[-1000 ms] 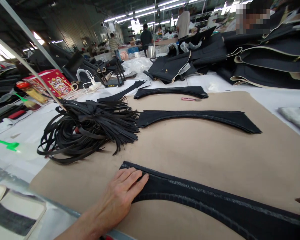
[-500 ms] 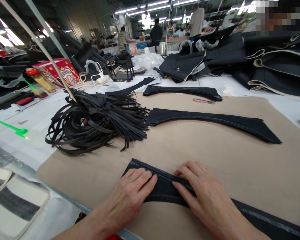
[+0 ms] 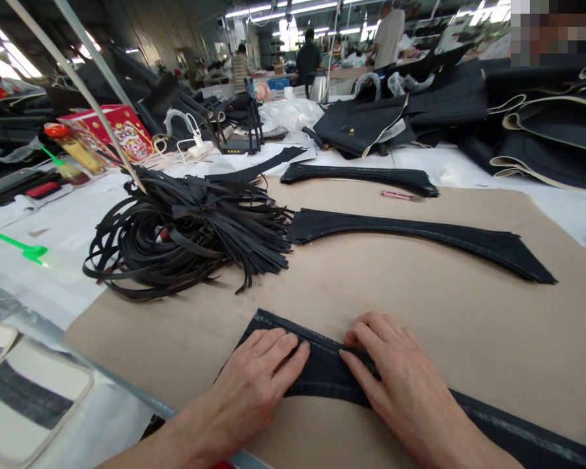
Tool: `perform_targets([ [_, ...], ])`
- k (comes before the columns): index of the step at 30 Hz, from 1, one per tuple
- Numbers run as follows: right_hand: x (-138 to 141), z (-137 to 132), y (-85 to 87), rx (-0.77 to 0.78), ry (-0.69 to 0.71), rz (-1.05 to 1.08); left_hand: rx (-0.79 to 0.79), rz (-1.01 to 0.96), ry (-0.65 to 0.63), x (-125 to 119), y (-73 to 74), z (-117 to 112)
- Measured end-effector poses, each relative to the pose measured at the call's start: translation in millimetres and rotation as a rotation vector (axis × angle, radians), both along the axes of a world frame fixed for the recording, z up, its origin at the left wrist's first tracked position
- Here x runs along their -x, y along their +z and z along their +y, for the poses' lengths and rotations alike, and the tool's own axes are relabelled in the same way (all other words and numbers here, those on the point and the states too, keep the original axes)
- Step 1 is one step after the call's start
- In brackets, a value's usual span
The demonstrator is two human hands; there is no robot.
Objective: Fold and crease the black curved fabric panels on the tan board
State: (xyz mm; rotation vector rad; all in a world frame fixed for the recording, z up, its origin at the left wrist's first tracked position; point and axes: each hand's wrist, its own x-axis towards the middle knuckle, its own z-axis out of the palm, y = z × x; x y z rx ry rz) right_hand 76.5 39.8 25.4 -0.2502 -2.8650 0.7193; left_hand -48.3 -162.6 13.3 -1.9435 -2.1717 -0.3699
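A long, curved black leather-like panel (image 3: 322, 381) lies across the near part of the table, with a greyish streak along its upper edge. My left hand (image 3: 261, 368) bears down on the panel's left end, its fingers close together and the thumb beside them. Farther right, my right hand (image 3: 395, 371) pinches the narrow folded-over strip of the upper edge between thumb and fingers. Part of that fold is hidden under the fingers. Beyond my hands rest a stack of similar black panels (image 3: 410, 238) and another black stack (image 3: 359, 174) behind it.
A heap of black strips (image 3: 176, 228) sits left of the stacks. Pink-handled tweezers or a similar tool (image 3: 400, 195) lie near the back. Black bag pieces (image 3: 356, 124) crowd the far side. A green spoon-like tool (image 3: 32, 251) is at left; people stand in the background.
The view has shifted slightly. My right hand keeps its pinch on the panel's upper edge and has moved a touch to the right; my left hand stays in place.
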Motion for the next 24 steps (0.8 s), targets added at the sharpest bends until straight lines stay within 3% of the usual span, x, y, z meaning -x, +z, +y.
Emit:
perform_targets([
  [24, 5.9, 5.7, -3.1, 0.086, -0.023, -0.016, -0.005, -0.031, 0.003, -0.8, 0.3, 0.0],
])
